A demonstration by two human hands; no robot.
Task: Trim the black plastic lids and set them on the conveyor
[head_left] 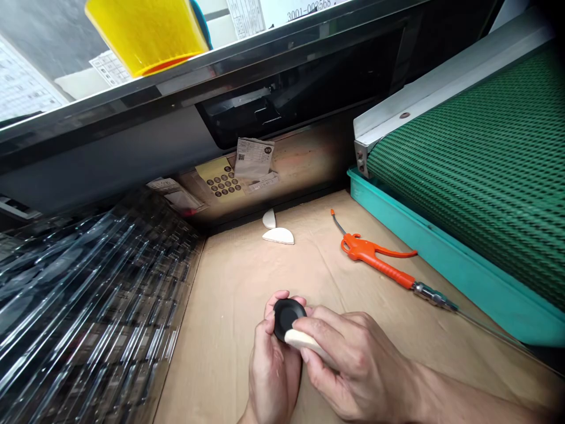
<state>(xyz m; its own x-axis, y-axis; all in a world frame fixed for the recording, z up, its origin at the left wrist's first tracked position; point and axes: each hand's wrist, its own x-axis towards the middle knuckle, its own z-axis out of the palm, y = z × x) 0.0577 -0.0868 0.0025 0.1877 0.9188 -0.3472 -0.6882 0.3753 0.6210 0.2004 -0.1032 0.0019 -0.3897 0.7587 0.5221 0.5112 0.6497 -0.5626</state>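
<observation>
My left hand is closed around a small round black dished part, its hollow face turned up toward me. A pale cream felt pad is pinched between the thumb and fingers of my right hand. The pad's rounded end touches the near rim of the black part. Both hands are held above the brown work surface. Farther back on that surface lie two similar half-round felt pads, one white and a smaller one behind it.
An orange air blow gun with a hose lies at right, beside a green tray under a green mesh conveyor. Stacked clear plastic trays fill the left. A yellow bin stands on the ledge behind.
</observation>
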